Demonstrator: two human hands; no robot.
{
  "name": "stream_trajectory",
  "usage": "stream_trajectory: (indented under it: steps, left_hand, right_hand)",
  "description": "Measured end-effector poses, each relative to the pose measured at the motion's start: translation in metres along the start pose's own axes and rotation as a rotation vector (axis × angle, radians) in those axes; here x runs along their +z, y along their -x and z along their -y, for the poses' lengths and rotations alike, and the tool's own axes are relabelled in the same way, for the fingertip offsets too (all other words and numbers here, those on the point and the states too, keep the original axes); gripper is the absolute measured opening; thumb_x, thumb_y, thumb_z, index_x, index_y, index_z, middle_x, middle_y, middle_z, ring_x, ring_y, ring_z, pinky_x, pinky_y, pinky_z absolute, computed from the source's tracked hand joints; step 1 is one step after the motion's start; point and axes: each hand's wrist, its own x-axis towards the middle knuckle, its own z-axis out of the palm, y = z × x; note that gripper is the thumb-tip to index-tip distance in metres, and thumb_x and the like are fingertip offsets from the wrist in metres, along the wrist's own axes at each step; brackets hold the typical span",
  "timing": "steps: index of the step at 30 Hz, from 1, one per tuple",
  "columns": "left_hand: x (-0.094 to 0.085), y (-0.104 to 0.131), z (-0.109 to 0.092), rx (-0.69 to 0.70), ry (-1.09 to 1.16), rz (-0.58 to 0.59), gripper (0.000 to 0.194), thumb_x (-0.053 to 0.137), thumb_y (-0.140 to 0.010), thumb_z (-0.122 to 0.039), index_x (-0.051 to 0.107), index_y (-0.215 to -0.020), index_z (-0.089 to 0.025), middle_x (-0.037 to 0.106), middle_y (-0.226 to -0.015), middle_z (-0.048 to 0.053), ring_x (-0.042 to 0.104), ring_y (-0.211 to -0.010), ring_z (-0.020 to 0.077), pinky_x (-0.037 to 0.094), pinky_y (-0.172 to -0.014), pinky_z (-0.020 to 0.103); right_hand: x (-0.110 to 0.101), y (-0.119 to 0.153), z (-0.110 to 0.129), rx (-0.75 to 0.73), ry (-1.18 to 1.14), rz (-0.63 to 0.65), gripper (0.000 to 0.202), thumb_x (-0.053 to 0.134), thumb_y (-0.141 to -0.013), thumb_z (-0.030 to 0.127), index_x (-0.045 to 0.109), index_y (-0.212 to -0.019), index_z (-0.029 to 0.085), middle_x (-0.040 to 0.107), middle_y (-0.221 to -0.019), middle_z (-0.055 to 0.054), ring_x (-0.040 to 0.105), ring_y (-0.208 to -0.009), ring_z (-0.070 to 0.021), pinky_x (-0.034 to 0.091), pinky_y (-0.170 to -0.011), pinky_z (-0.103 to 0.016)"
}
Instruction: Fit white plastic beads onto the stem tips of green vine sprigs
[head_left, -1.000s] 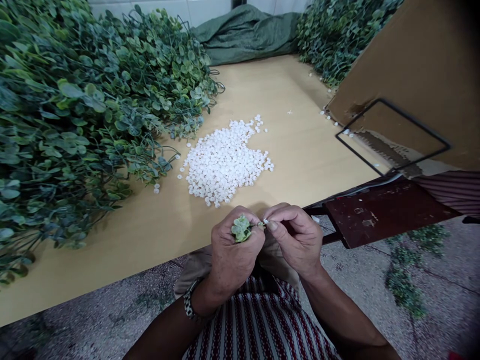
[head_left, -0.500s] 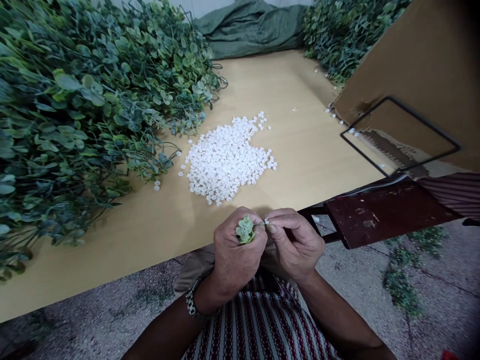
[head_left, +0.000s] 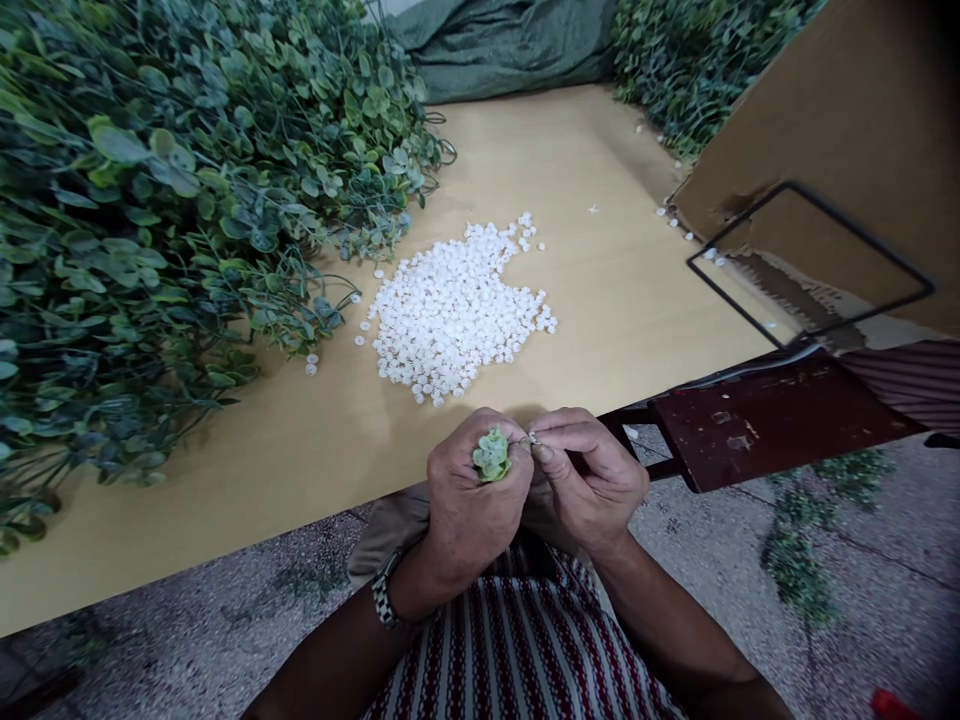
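My left hand [head_left: 476, 495] is closed in a fist around an artificial leaf sprig [head_left: 492, 455], its pale green leaves poking out at the top of the fist. A thin stem end shows between the two hands. Thumb and fingers of my right hand [head_left: 596, 475] pinch a small white plastic bead [head_left: 533, 438] at that stem end; whether the stem passes through it is too small to tell. Just beyond my hands, a heap of the same white beads [head_left: 457, 310] lies on the table [head_left: 615, 300].
Bundles of artificial greenery [head_left: 187, 180] cover the table's left side, with more greenery [head_left: 705, 60] at the back right. A green cloth sack [head_left: 510, 50] lies at the back. A cardboard box [head_left: 840, 150], a black wire frame [head_left: 855, 225] and a dark red stool [head_left: 787, 420] are on the right.
Both hands keep the same grip on the sprig and bead, with barely any movement. The view has shifted slightly.
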Motion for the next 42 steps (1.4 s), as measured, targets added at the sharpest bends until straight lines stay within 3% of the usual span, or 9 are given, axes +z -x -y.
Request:
stream_trajectory:
  steps: [4, 15, 20, 25, 31, 35, 39, 42]
  left_hand:
    - [-0.001, 0.001, 0.000, 0.008, 0.000, -0.003, 0.012, 0.058, -0.072, -0.011, 0.057, -0.061, -0.017, 0.055, -0.061, -0.003, 0.051, -0.056, 0.0099, 0.042, -0.054, 0.021]
    - [-0.002, -0.001, 0.002, -0.018, -0.004, 0.041, 0.012, 0.059, -0.074, -0.014, 0.058, -0.062, -0.017, 0.053, -0.056, -0.003, 0.049, -0.049, 0.0091, 0.041, -0.049, 0.021]
    - [-0.006, -0.003, -0.001, -0.140, 0.085, 0.108, 0.007, 0.062, -0.072, -0.019, 0.059, -0.066, -0.017, 0.051, -0.052, -0.005, 0.045, -0.043, 0.0081, 0.039, -0.044, 0.021]
    - [-0.011, -0.003, -0.003, -0.183, 0.127, 0.149, 0.003, 0.063, -0.069, -0.017, 0.060, -0.070, -0.017, 0.052, -0.052, -0.005, 0.045, -0.046, 0.0081, 0.038, -0.046, 0.020]
    - [-0.011, -0.003, -0.002, -0.164, 0.172, 0.144, 0.009, 0.063, -0.067, -0.016, 0.055, -0.063, -0.018, 0.056, -0.064, -0.002, 0.047, -0.048, 0.0080, 0.041, -0.047, 0.021]
    - [-0.011, -0.005, -0.003, -0.141, 0.127, 0.153, 0.007, 0.062, -0.067, -0.017, 0.057, -0.062, -0.018, 0.056, -0.061, -0.001, 0.047, -0.051, 0.0095, 0.042, -0.049, 0.021]
    - [-0.013, -0.008, -0.005, -0.101, 0.072, 0.269, 0.006, 0.060, -0.068, -0.016, 0.057, -0.063, -0.017, 0.057, -0.061, 0.000, 0.048, -0.055, 0.0107, 0.041, -0.052, 0.022]
    - [-0.015, -0.009, -0.008, -0.113, 0.029, 0.409, 0.012, 0.058, -0.070, -0.016, 0.051, -0.061, -0.017, 0.049, -0.057, -0.002, 0.040, -0.052, 0.0096, 0.035, -0.048, 0.021]
  right_hand:
    - [0.001, 0.000, 0.000, 0.088, -0.075, -0.018, 0.018, 0.065, -0.083, 0.007, 0.070, -0.089, 0.023, 0.069, -0.085, -0.003, 0.066, -0.080, -0.0159, 0.055, -0.070, -0.030]
    - [-0.001, -0.001, 0.001, 0.090, -0.055, 0.031, 0.013, 0.064, -0.085, 0.009, 0.067, -0.087, 0.022, 0.067, -0.086, -0.003, 0.065, -0.081, -0.0159, 0.054, -0.070, -0.030]
    - [-0.011, -0.005, 0.003, 0.068, -0.012, 0.127, 0.013, 0.061, -0.087, 0.013, 0.068, -0.094, 0.023, 0.068, -0.089, -0.004, 0.064, -0.085, -0.0185, 0.053, -0.074, -0.033]
    - [-0.023, -0.011, 0.003, 0.137, -0.070, 0.139, 0.011, 0.058, -0.090, 0.019, 0.067, -0.095, 0.022, 0.066, -0.085, -0.004, 0.063, -0.082, -0.0181, 0.052, -0.071, -0.032]
    - [-0.023, -0.016, 0.006, 0.013, 0.023, 0.220, 0.015, 0.060, -0.087, 0.013, 0.066, -0.097, 0.023, 0.068, -0.088, -0.004, 0.064, -0.085, -0.0189, 0.052, -0.072, -0.033]
    - [-0.024, -0.020, 0.009, -0.052, 0.058, 0.273, 0.017, 0.061, -0.086, 0.012, 0.067, -0.097, 0.023, 0.070, -0.086, -0.004, 0.065, -0.082, -0.0194, 0.053, -0.070, -0.034]
    - [-0.029, -0.036, 0.011, -0.080, 0.058, 0.242, 0.022, 0.061, -0.086, 0.014, 0.068, -0.104, 0.024, 0.069, -0.089, -0.005, 0.064, -0.086, -0.0200, 0.053, -0.071, -0.035]
    - [-0.029, -0.051, 0.015, -0.108, 0.045, 0.429, 0.022, 0.060, -0.087, 0.012, 0.068, -0.103, 0.024, 0.067, -0.085, -0.003, 0.062, -0.081, -0.0173, 0.052, -0.067, -0.032]
